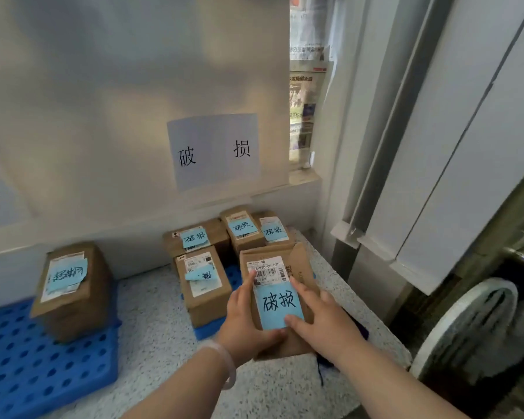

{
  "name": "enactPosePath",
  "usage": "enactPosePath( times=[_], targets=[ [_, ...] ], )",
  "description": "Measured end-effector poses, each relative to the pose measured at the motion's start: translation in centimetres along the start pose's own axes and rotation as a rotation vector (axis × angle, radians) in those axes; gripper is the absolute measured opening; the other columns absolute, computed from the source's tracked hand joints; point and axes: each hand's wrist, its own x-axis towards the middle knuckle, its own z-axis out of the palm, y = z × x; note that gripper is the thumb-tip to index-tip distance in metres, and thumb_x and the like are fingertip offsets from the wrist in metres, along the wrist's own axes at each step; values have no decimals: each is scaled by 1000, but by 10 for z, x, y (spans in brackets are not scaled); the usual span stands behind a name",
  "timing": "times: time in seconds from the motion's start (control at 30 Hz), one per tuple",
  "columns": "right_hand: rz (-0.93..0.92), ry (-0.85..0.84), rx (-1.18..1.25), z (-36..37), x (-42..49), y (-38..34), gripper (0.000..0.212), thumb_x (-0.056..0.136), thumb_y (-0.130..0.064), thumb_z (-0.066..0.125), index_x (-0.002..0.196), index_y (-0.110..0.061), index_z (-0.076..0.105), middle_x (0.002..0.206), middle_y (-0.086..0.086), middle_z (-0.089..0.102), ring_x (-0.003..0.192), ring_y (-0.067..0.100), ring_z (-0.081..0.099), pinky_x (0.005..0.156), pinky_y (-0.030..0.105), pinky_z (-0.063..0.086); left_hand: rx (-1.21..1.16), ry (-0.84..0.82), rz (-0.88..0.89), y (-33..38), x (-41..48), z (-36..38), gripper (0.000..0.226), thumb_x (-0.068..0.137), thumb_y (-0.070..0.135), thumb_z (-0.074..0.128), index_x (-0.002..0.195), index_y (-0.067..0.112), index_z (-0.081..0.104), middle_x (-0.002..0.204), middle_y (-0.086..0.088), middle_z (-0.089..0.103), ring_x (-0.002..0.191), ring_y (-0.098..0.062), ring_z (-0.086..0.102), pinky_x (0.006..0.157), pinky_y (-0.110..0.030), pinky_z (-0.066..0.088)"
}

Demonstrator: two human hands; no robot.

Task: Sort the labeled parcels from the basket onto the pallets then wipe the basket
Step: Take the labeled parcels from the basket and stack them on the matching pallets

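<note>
While between left hand [248,323], right hand [325,323]: parcel [300,257] over pallet [208,330] edge

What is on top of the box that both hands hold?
On the box, a white barcode label and, below it, a blue note handwritten 破损. The note hides the label's lower edge.

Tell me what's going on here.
A person holds a cardboard parcel between left hand and right hand. Its blue note reads 破损, matching the wall sign ahead. Four parcels with like notes already sit below that sign; another parcel stands apart on the blue pallet at left.
</note>
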Motion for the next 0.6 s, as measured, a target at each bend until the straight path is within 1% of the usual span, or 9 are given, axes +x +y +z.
enactPosePath(
  times=[0.07,0.13,0.2,0.3,0.37,0.43,0.47,0.53,0.6],
  targets=[
    [-7,-15,-1,7,16,-10,73,88,-59,58,146,-61,13,140,-7,34,121,12,42,98,31,47,-6,12,-20,-8,9,-13,119,69,33,85,146,51,-3,147,8,20,127,-3,23,109,-26,28],
    [-22,-29,-15,11,33,-18,71,88,-60,57,145,-63,14,140,-7,34,119,11,41,95,31,48,-7,42,-52,-14,19,-23,121,69,36,85,148,51,-5,151,4,19,134,-9,26,113,-34,31],
    [-54,-26,-8,12,52,-26,70,88,-60,57,144,-63,15,140,-10,34,122,11,41,95,32,48,-23,74,-78,-17,30,-33,123,68,37,85,146,54,-9,153,3,19,139,-15,25,114,-40,33],
    [-104,-23,29,13,82,-38,70,88,-60,58,145,-61,17,140,-15,34,125,10,39,99,37,49,-37,121,-96,-19,50,-50,125,67,39,85,141,58,-13,151,6,22,139,-15,27,114,-43,34],
    [-126,-37,37,13,99,-46,70,87,-61,57,144,-63,17,142,-15,33,128,11,38,101,40,48,-40,136,-108,-21,62,-62,129,59,49,85,141,62,-14,151,8,26,139,-15,30,113,-45,36],
    [-148,-64,20,13,120,-57,69,88,-61,56,144,-62,17,144,-11,32,130,14,36,102,40,46,-55,152,-137,-23,73,-76,132,50,60,81,139,66,-16,150,9,29,137,-17,35,110,-47,40],
    [-159,-76,11,13,129,-63,68,88,-61,56,144,-62,17,146,-10,31,131,15,35,103,40,45,-56,161,-145,-22,78,-84,132,49,62,80,138,67,-18,151,10,29,136,-16,36,109,-47,41],
    [-189,-101,-11,11,149,-78,68,89,-61,54,145,-61,16,149,-6,30,134,18,33,106,41,42,-51,164,-167,-20,91,-101,133,54,58,82,139,63,-20,151,12,27,135,-15,36,110,-47,40],
    [-217,-127,-36,12,168,-93,67,91,-60,51,147,-58,15,151,-4,28,137,21,31,108,41,40,-55,152,-188,-20,104,-120,130,66,44,84,143,57,-20,149,12,27,132,-13,37,111,-43,39]
  ],
)
